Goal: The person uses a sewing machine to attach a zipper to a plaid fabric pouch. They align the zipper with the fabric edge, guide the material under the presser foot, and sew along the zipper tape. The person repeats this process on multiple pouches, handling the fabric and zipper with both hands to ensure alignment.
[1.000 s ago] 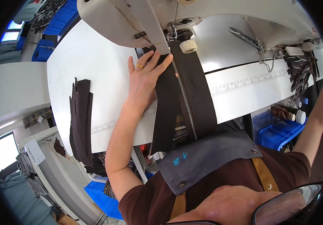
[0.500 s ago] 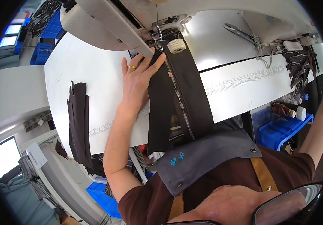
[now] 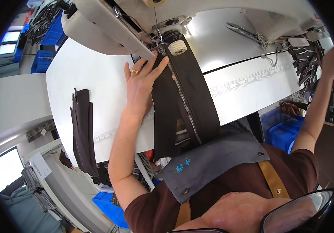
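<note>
White table [image 3: 93,70] — left hand [image 3: 140,87] splayed on one zippered cloth [image 3: 199,91] — right hand [image 3: 332,63], fingers unclear.

White bench [image 3: 93,73], ruler scale [image 3: 248,80] along front edge; metal plate [image 3: 213,46] behind the scale, scissors [image 3: 247,32] lying on it; dark fabric strips [image 3: 83,132] stacked at left, overhanging front edge; zippered dark fabric [image 3: 199,91] across the middle, likewise overhanging; dark pieces [image 3: 306,62] bunched at right end
</note>
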The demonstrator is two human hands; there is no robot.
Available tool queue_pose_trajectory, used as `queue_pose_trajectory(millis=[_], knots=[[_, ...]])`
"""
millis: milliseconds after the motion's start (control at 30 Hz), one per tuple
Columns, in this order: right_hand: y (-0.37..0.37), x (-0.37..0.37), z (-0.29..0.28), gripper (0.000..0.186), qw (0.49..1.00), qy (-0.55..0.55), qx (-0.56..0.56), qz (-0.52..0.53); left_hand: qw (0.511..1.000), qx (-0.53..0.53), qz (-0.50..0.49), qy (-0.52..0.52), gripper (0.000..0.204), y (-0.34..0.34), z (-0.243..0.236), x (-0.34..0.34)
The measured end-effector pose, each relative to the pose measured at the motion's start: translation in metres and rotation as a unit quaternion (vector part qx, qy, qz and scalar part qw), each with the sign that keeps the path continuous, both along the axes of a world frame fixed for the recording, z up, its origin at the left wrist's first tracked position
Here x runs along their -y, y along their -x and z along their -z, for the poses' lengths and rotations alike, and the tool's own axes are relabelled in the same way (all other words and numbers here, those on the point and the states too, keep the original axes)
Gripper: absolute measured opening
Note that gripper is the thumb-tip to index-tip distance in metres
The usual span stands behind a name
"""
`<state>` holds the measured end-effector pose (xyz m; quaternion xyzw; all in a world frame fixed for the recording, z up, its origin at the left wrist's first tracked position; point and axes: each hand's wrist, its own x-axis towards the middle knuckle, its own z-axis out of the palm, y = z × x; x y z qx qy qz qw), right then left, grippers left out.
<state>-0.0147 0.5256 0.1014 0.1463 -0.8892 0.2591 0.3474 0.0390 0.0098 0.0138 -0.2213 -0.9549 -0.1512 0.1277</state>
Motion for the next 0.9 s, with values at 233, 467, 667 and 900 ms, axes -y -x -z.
queue_pose_trajectory(millis=[233, 467, 667, 900], knots=[[0.037, 0.288, 0.089, 0.022, 0.896, -0.336, 0.113, -0.269, 1.000, -0.003, 0.005, 0.003, 0.043, 0.000, 0.000, 0.000], [0.070, 0.317, 0.105, 0.010, 0.902, -0.218, -0.121, -0.352, 1.000, -0.004, 0.014, 0.000, 0.044, 0.001, 0.001, 0.001], [0.038, 0.313, 0.095, 0.012, 0.949, -0.119, -0.026, -0.291, 1.000, 0.005, 0.018, -0.001, 0.049, 0.000, 0.001, 0.002], [0.033, 0.326, 0.083, 0.018, 0.832, 0.235, 0.400, -0.303, 1.000, 0.015, 0.013, 0.007, 0.055, 0.000, 0.000, 0.002]])
